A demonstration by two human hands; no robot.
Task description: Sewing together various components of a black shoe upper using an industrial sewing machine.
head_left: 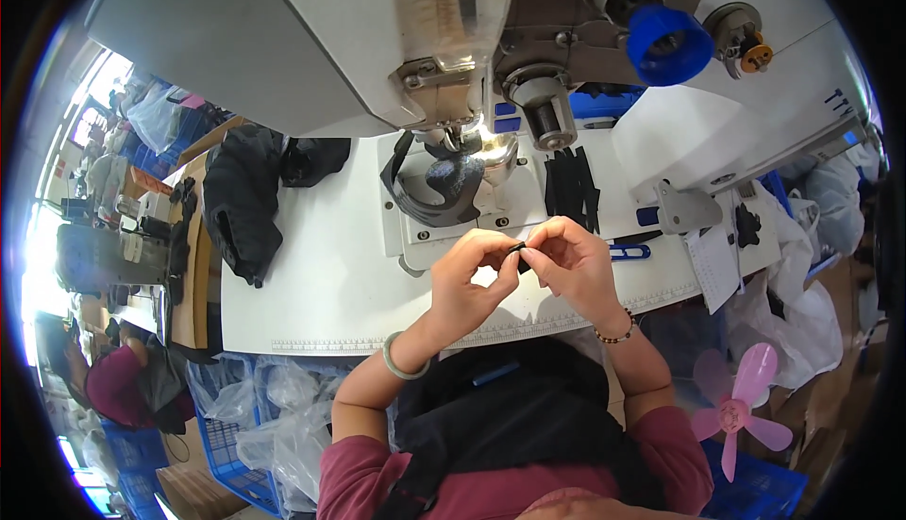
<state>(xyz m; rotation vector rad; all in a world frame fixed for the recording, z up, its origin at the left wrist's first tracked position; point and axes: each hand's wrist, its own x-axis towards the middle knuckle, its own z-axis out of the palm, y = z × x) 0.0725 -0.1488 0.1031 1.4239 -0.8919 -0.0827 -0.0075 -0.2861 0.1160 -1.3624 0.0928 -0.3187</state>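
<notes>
Both my hands meet over the near part of the white sewing table (321, 275). My left hand (477, 275) and my right hand (573, 270) pinch a small black strip (521, 258) between thumbs and forefingers; most of it is hidden by my fingers. Just beyond them, a dark grey curved fabric piece (434, 201) lies under the needle area of the sewing machine (444, 76). Several black fabric strips (572, 185) lie to the right of it. Close to my right hand is a blue-handled tool (630, 252), probably thread snips.
Black fabric pieces (241, 199) are heaped at the table's left. A paper sheet (713, 265) hangs over the right edge. A pink fan (736, 411) stands at lower right, and blue crates with plastic bags (283, 426) at lower left. Another person (123, 378) sits far left.
</notes>
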